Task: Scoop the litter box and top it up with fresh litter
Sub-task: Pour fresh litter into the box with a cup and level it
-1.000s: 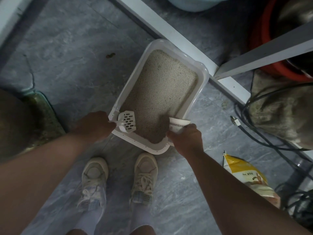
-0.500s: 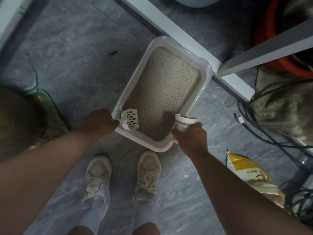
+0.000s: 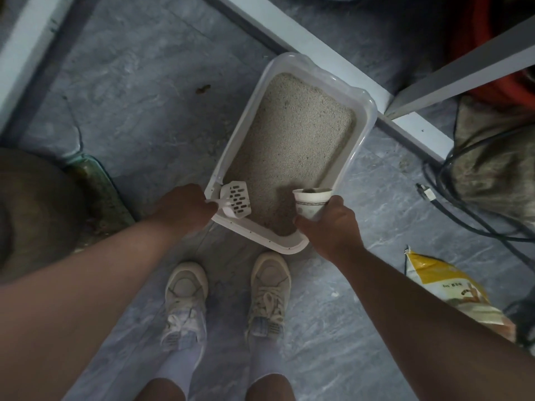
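White plastic scoop (image 3: pixel 236 199) gripped in the left hand (image 3: pixel 185 208) hangs empty over the litter box (image 3: pixel 359 153) rim at 12 o'clock from the shoes, right hand (image 3: pixel 330 224) holding a cup (image 3: pixel 311 202) with dark matter inside; scooping step seemingly underway, next dig again.

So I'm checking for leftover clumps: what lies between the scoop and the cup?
Only litter, darker in a patch beside the cup, in the head view. No clump shows between it and the scoop.
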{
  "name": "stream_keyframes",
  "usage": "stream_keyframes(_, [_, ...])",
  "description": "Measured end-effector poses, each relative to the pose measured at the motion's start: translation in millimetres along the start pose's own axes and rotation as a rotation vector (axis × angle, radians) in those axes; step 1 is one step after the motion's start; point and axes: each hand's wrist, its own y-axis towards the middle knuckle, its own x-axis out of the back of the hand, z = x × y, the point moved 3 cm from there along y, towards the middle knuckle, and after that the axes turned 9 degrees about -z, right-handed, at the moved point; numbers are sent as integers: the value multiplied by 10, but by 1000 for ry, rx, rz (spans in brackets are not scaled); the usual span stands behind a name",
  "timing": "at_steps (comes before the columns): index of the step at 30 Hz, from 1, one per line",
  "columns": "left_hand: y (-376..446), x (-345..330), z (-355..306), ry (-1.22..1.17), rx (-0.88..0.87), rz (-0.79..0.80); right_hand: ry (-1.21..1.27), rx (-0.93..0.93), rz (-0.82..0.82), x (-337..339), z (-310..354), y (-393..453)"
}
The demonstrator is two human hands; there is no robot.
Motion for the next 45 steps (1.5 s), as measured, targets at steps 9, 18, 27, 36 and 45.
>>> stream_keyframes(9, [-40,31,-30,-4,-11,-9,14,-37,86,-212,-154,-289])
stream_keyframes(18, [-29,-30,25,0,-21,-16,-53,-39,146,-345,-318,-481])
stream_keyframes(27, [-61,0,5,8,-25,-9,-64,-46,181,-460,-339,-557])
stream_keyframes(36, [-103,-11,8,-46,-40,4,-19,-45,181,-540,-244,-632])
stream_keyframes(45, [-155,123,-112,-174,-45,-28,56,-57,204,-706,-84,-701])
